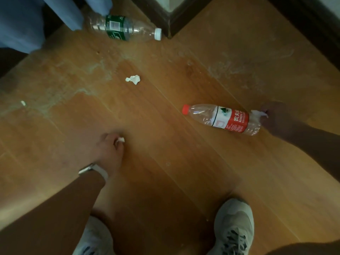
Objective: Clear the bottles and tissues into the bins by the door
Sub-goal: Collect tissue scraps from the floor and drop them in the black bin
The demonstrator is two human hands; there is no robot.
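A tissue scrap point(121, 139) is pinched in the curled left hand point(109, 146), left of the red-labelled bottle point(221, 118) on the floor point(165, 181). A white tissue point(259, 114) is gripped by the right hand point(275, 117) at that bottle's base.

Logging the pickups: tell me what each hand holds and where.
The left hand pinches a small tissue scrap at its fingertips; the right hand pinches a crumpled tissue by its edge.
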